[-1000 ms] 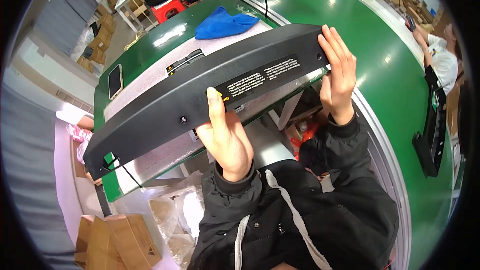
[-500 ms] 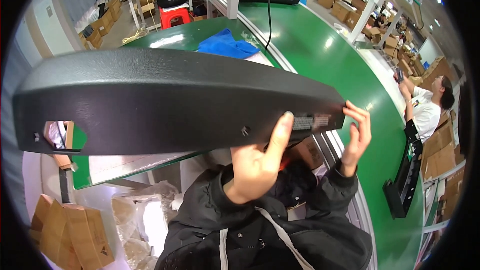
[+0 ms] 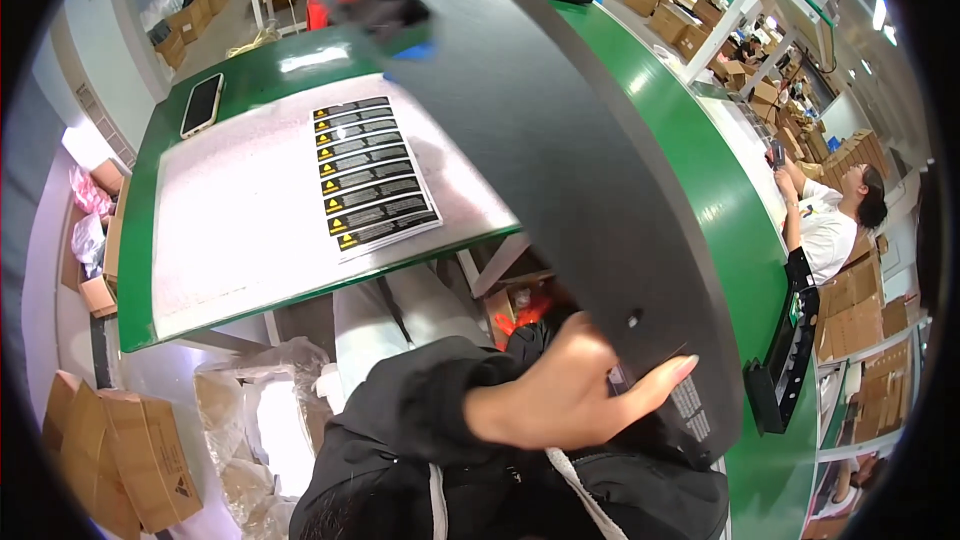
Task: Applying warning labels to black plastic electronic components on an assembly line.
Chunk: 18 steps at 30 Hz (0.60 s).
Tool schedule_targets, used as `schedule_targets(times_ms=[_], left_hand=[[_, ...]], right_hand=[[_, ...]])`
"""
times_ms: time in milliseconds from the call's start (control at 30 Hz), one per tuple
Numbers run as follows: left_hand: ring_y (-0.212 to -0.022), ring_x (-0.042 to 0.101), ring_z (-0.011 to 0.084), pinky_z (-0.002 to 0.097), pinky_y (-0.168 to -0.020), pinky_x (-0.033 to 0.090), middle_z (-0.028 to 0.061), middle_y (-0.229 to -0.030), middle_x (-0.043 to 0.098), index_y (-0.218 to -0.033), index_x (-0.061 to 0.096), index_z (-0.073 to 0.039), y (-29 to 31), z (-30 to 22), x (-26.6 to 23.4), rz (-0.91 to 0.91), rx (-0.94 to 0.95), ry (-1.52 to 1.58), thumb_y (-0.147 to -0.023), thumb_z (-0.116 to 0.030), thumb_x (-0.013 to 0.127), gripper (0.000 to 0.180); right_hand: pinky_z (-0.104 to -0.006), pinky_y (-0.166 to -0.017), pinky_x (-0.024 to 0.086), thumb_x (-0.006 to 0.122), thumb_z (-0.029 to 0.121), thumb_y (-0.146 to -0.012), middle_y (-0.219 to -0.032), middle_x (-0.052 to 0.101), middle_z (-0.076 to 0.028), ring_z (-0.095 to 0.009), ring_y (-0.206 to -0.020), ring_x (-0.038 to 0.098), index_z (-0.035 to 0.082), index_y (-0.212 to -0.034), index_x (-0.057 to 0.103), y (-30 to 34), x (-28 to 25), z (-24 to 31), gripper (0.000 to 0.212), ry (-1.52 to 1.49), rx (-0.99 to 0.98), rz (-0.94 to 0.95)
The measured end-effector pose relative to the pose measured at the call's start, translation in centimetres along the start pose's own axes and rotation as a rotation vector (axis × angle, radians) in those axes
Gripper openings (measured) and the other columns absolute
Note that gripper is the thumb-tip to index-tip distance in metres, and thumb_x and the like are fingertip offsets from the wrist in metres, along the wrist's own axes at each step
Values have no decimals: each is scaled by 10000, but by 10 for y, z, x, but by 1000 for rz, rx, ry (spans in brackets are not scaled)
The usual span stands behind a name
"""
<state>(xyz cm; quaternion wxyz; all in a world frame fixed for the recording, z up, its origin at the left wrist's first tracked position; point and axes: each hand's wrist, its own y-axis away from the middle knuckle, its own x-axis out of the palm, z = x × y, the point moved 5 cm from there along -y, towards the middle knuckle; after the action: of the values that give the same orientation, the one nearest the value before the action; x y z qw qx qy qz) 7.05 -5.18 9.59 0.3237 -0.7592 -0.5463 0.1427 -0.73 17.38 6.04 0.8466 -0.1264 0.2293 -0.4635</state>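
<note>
A long black plastic panel [image 3: 590, 160] slants across the view, from the far middle down to the near right. Its far end, with a cutout, is blurred by motion. My left hand [image 3: 560, 395] is closed on the near end, with the thumb lying over the face beside a small printed label [image 3: 688, 405]. A small round hole shows just above the thumb. My right hand does not show; the near end of the panel covers the place by my right sleeve.
On the green-edged table a sheet of black-and-yellow labels [image 3: 375, 175] lies on a white mat [image 3: 240, 210], with a phone [image 3: 202, 105] behind. Another black panel [image 3: 790, 360] rests on the green conveyor [image 3: 690, 130]. Cardboard [image 3: 125, 460] stands at lower left; a co-worker [image 3: 835, 215] is at right.
The panel has turned from lying crosswise to a steep slant, its near end swinging down right with my left hand. My right hand has gone out of sight. The table and label sheet are uncovered.
</note>
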Motion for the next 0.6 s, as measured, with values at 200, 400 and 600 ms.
schedule_targets(times_ms=[200,400,600], left_hand=[[-838,529,117,267,-721,420,66,-953,575,-1041,515,12,-33,79,31,344,-437,549,-878,-225,584,296],[-965,570,176,294,-835,427,131,-1100,571,-1279,360,5,-49,107,-68,-19,-375,342,-902,-358,475,535],[-897,581,184,307,-793,431,119,-1026,605,-1142,519,-22,-11,68,-207,-265,-395,-173,-889,-346,480,413]], right_hand=[[-376,-924,364,303,361,-940,-1113,553,-219,-310,-1048,524,-81,-1099,529,-25,-96,18,522,442,139,-736],[-382,-884,394,289,426,-946,-1063,583,-237,-347,-1021,545,-92,-1061,560,60,-96,-11,596,704,740,-955],[-403,-859,419,277,526,-915,-913,606,-275,-435,-942,557,-95,-940,606,59,-155,-77,703,898,1009,-994]])
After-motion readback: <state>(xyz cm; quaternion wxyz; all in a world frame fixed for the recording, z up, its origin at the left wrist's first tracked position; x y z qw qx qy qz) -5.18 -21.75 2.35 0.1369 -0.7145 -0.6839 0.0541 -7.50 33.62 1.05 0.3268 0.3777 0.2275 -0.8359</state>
